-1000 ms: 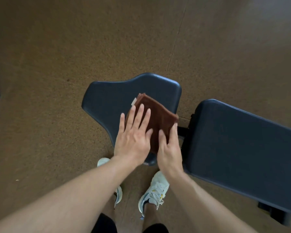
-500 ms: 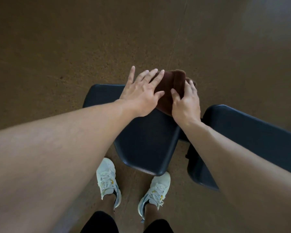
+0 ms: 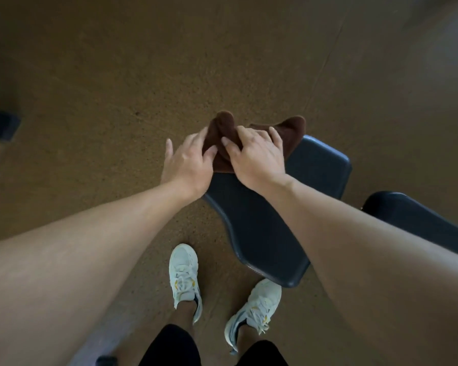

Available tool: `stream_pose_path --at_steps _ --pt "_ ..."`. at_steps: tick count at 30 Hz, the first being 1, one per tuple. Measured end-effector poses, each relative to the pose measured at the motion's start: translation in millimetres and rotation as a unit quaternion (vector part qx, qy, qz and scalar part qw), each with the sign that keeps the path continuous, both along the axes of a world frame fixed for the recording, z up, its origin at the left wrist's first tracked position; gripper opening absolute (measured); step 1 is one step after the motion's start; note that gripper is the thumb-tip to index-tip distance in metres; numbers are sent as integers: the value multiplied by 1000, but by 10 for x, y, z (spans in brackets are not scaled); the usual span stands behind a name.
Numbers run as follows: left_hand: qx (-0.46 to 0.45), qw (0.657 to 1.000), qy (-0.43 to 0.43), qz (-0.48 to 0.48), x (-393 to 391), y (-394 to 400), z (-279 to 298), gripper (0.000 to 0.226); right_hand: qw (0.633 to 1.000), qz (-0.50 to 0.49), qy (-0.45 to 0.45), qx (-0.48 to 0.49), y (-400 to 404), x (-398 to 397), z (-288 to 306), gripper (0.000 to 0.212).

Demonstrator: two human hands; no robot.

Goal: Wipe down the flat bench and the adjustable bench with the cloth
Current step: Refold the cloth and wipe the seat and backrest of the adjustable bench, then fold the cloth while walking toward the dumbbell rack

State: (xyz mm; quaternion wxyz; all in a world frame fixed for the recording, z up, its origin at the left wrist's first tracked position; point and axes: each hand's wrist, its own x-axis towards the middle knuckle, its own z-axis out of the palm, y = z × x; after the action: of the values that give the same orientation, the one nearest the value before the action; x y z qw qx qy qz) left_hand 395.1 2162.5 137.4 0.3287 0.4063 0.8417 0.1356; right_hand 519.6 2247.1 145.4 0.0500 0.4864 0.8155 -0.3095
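A brown cloth [image 3: 280,133] lies bunched at the far edge of the dark padded surface [image 3: 265,233]. The right hand [image 3: 254,157] grips it with curled fingers; the left hand [image 3: 188,165] pinches its near fold. A second pad [image 3: 418,220] sits just right, white sneakers [image 3: 184,273] below on brown floor [image 3: 90,101].

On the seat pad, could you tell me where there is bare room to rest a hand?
The seat pad is bare from below the cloth down to its near tip, between the two forearms. Its far edge is crowded: the left hand and right hand hold the cloth there.
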Motion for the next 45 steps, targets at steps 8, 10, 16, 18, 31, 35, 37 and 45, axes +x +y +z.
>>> stream_pose_path --at_steps 8,10,16,18,31,35,37,45 --pt "39 952 -170 251 876 -696 115 76 985 141 83 54 -718 627 -53 49" --pt "-1 935 -211 285 1272 -886 147 74 985 154 60 47 -883 1020 -39 49" --pt "-39 919 -249 303 2041 -1224 480 72 996 -37 50 -70 -1572 1946 263 47" --pt "-69 892 -295 336 2173 -1293 674 62 967 -162 63 -186 -1740 1979 526 43" --pt "-60 670 -595 440 1637 -2430 2434 51 777 -406 197 -438 -2484 1588 2711 27" --pt "66 653 -545 522 1195 -2819 2794 26 733 -396 208 -512 -2543 1237 3156 27" --pt "95 669 -493 548 984 -3022 2877 28 748 -356 196 -525 -2613 984 3297 27" --pt "106 720 -283 624 140 -4231 2946 30 854 -187 106 -474 -3479 -277 3413 18"
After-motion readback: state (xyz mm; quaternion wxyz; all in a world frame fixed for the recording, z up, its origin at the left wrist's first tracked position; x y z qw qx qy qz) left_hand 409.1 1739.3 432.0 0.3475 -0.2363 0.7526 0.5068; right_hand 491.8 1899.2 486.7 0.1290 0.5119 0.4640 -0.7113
